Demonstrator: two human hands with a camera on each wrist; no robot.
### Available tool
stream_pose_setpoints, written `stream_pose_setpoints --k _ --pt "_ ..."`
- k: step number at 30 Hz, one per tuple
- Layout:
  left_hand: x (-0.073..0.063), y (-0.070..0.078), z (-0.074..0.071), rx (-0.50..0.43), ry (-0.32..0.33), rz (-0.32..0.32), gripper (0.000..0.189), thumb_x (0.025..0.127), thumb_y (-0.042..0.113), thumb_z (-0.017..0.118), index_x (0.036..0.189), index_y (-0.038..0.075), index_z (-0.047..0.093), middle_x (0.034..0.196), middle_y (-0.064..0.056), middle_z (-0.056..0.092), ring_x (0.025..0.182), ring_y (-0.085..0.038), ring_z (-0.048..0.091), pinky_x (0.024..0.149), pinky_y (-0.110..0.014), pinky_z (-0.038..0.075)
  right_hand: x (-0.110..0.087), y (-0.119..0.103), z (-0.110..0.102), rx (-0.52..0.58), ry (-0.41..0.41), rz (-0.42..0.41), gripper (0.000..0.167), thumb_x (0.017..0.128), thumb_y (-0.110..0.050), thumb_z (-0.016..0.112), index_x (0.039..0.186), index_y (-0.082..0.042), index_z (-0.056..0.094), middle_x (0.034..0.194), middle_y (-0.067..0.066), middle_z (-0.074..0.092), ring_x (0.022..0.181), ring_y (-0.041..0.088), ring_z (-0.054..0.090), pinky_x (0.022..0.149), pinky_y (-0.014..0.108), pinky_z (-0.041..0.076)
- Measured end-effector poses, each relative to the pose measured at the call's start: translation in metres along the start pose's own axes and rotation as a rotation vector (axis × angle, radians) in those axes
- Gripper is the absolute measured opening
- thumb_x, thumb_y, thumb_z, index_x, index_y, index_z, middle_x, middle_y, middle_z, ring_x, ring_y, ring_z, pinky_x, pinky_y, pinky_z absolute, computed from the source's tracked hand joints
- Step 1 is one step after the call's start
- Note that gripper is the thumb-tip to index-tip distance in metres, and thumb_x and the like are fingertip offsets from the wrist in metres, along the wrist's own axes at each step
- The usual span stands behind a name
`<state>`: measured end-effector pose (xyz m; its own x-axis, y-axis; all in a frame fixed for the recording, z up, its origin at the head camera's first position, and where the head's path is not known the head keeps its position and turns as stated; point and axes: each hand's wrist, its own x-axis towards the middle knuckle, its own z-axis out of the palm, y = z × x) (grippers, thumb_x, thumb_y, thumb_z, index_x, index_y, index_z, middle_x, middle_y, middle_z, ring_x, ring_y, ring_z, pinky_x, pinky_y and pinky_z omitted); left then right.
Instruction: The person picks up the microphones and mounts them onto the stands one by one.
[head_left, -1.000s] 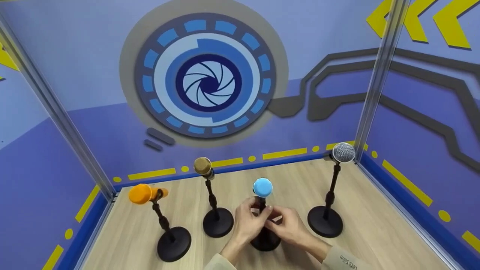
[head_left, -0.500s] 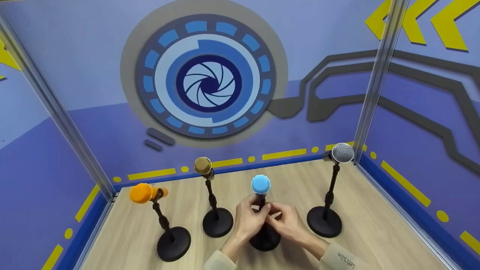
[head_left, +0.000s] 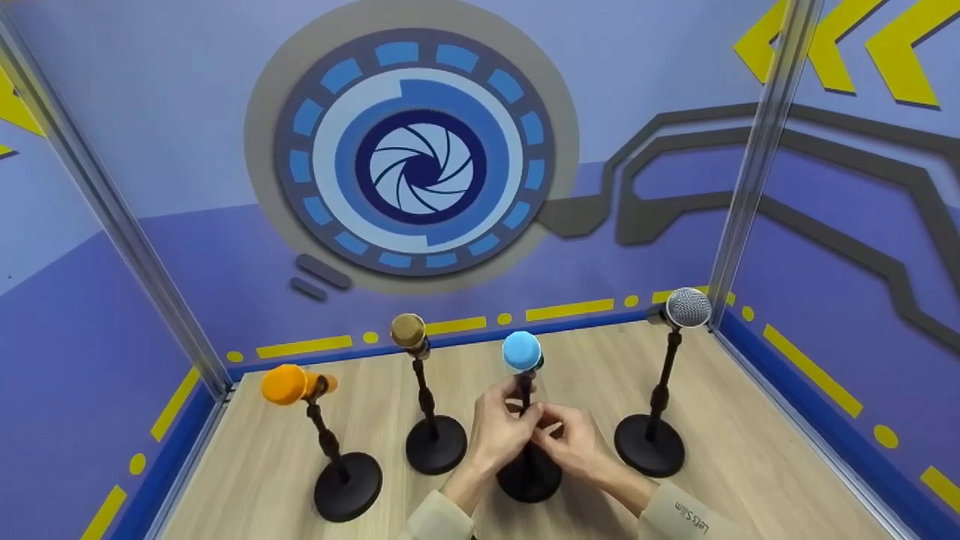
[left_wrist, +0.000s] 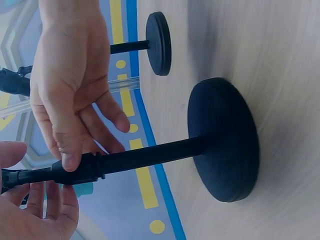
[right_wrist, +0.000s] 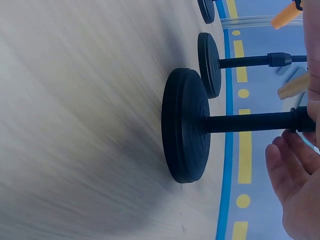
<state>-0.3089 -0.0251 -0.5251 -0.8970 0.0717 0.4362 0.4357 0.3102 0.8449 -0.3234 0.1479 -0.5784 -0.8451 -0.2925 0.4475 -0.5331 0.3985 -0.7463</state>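
A blue-headed microphone [head_left: 521,351] sits atop a black desktop microphone stand [left_wrist: 150,155]. Its round base [head_left: 529,480] rests on the wooden table. My left hand [head_left: 501,435] grips the upper pole just under the microphone, its fingers curled behind. Lower down, my right hand [head_left: 576,442] pinches the collar [left_wrist: 80,169] of the pole between thumb and fingers, as the left wrist view shows. In the right wrist view, the fingers of the right hand [right_wrist: 300,185] are beside the collar, whose far part is hidden by the left hand.
To the left stand an orange microphone [head_left: 283,385] and a gold microphone [head_left: 409,331], each on a black stand. A silver-headed microphone [head_left: 688,307] stands to the right. Blue printed panels [head_left: 187,285] with metal posts enclose the table [head_left: 247,457] at the back and sides.
The blue microphone has risen and its stand has grown longer. My left hand has shifted slightly upward with it, while the right hand stays at the collar. The other microphones have not moved.
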Motion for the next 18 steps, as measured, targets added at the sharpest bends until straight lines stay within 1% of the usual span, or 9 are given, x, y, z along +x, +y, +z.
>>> stream_pose_setpoints --k 5,8,12,14,15,18 --pt "0.004 0.007 -0.006 -0.028 -0.027 0.031 0.031 0.094 0.000 0.077 0.124 0.007 0.079 0.113 -0.010 0.083 0.104 -0.029 0.082 0.087 -0.034 0.068 0.001 0.001 0.000 0.033 -0.040 0.019 0.014 0.103 -0.018 0.081 0.117 -0.020 0.083 0.099 0.002 0.086 0.090 0.008 0.079 0.075 0.030 0.065" --pt "0.007 0.010 -0.009 -0.049 -0.054 0.051 0.030 0.097 -0.003 0.072 0.125 0.007 0.077 0.115 -0.012 0.081 0.107 -0.031 0.082 0.088 -0.034 0.068 0.001 0.002 -0.001 0.048 -0.061 0.015 0.020 0.105 -0.021 0.080 0.125 -0.021 0.083 0.104 0.002 0.087 0.093 0.009 0.080 0.076 0.029 0.065" --pt "0.010 0.010 -0.013 -0.058 -0.099 0.067 0.024 0.103 -0.003 0.067 0.123 0.007 0.075 0.118 -0.012 0.079 0.109 -0.027 0.080 0.092 -0.034 0.067 0.002 0.002 -0.001 0.055 -0.071 0.003 0.026 0.106 -0.025 0.080 0.131 -0.019 0.081 0.109 0.002 0.087 0.096 0.008 0.080 0.077 0.029 0.066" --pt "0.010 0.009 -0.015 -0.056 -0.116 0.064 0.020 0.105 -0.002 0.066 0.120 0.008 0.074 0.118 -0.011 0.079 0.110 -0.026 0.080 0.093 -0.032 0.066 0.002 0.002 -0.001 0.057 -0.072 0.009 0.027 0.105 -0.025 0.080 0.132 -0.019 0.081 0.110 0.001 0.087 0.096 0.007 0.080 0.077 0.028 0.065" --pt "0.010 0.008 -0.015 -0.057 -0.119 0.063 0.018 0.106 -0.001 0.066 0.118 0.008 0.074 0.117 -0.011 0.079 0.109 -0.025 0.080 0.092 -0.031 0.066 0.002 0.002 -0.001 0.056 -0.071 0.012 0.027 0.105 -0.026 0.081 0.132 -0.019 0.081 0.110 0.001 0.087 0.097 0.006 0.080 0.077 0.028 0.065" --pt "0.011 0.006 -0.016 -0.060 -0.107 0.057 0.018 0.108 0.002 0.068 0.121 0.011 0.077 0.112 -0.010 0.079 0.105 -0.021 0.079 0.089 -0.027 0.065 0.002 0.002 -0.001 0.061 -0.073 0.022 0.027 0.105 -0.026 0.081 0.132 -0.019 0.081 0.110 0.001 0.087 0.097 0.006 0.080 0.076 0.028 0.065"
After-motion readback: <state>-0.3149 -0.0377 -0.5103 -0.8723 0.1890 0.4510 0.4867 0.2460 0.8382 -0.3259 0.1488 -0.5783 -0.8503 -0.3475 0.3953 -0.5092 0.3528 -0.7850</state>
